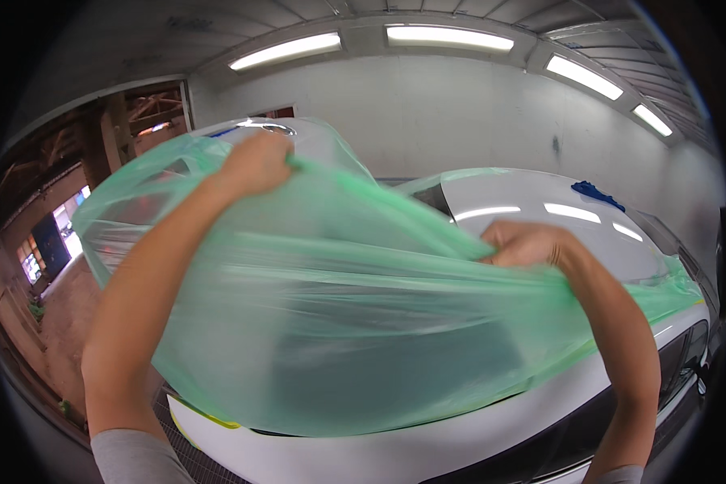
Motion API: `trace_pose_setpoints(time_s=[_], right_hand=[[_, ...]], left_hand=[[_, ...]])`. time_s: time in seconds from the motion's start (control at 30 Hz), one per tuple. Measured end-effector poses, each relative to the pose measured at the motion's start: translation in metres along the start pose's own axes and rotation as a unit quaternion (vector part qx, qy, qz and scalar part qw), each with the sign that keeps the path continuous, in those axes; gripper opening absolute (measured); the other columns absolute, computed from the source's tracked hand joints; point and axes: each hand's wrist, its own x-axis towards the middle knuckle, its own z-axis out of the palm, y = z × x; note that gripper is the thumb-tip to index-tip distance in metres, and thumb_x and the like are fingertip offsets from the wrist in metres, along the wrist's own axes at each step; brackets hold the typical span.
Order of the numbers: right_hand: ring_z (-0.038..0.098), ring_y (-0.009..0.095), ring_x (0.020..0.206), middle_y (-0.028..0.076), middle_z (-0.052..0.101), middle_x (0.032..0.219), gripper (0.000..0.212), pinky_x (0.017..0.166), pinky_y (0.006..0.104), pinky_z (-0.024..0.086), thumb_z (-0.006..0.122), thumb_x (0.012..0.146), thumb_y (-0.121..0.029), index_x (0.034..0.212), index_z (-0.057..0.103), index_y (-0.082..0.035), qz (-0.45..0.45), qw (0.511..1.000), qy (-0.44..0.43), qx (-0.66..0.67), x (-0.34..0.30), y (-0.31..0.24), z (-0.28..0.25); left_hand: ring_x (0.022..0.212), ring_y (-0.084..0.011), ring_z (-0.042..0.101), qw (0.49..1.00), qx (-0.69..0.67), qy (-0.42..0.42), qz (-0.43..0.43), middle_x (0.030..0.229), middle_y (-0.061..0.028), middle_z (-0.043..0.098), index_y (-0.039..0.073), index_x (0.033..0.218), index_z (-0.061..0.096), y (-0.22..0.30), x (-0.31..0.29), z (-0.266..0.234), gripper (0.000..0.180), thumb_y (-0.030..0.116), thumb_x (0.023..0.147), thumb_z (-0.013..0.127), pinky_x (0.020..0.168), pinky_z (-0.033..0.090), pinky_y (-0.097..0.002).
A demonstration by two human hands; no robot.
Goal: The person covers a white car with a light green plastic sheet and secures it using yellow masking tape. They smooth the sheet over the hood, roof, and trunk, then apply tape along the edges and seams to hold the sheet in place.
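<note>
1. Green plastic sheet (331, 323) hangs stretched over the white car (540, 210), between both hands.
2. Left hand (256, 164) clamps it higher and farther off; right hand (524, 244) clamps it lower, nearer.

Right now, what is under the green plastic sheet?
Under the green plastic sheet lies a white car, its glossy panel bare on the right with a blue cloth on it. Beneath the bunched film, detail is blurred.
</note>
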Motion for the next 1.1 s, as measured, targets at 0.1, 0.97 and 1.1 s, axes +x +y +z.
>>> trace_pose_setpoints(time_s=[0.1, 0.97, 1.1], right_hand=[[0.045, 0.014, 0.056, 0.0, 0.047, 0.059, 0.046, 0.053, 0.037, 0.037, 0.089, 0.079, -0.04, 0.07, 0.063, -0.002, 0.019, 0.949, 0.21, -0.233, 0.024, -0.018, -0.044], [0.06, 0.014, 0.062, 0.006, 0.062, 0.073, 0.034, 0.058, 0.0317, 0.052, 0.081, 0.087, -0.023, 0.107, 0.068, 0.001, -0.035, 0.813, 0.58, -0.039, 0.139, -0.013, -0.135], [0.069, 0.024, 0.073, 0.016, 0.07, 0.087, 0.04, 0.07, 0.0378, 0.058, 0.078, 0.088, -0.026, 0.113, 0.07, 0.005, -0.016, 0.843, 0.537, -0.014, 0.159, 0.009, -0.152]], left_hand=[[0.099, -0.0432, 0.068, 0.989, 0.003, 0.14, -0.047, 0.103, -0.024, 0.07, 0.004, 0.104, 0.073, -0.012, 0.041, -0.014, 0.029, 0.027, 0.085, 0.073, 0.085, 0.055, -0.0526], [0.098, -0.042, 0.07, 0.981, 0.057, 0.137, -0.124, 0.105, -0.0213, 0.073, 0.002, 0.103, 0.069, -0.063, 0.09, -0.001, 0.036, 0.03, 0.085, 0.082, 0.085, 0.056, -0.0522], [0.102, -0.0442, 0.07, 0.978, 0.073, 0.152, -0.121, 0.109, -0.0249, 0.071, -0.001, 0.099, 0.068, -0.054, 0.1, 0.012, 0.033, 0.027, 0.086, 0.081, 0.086, 0.057, -0.0519]])
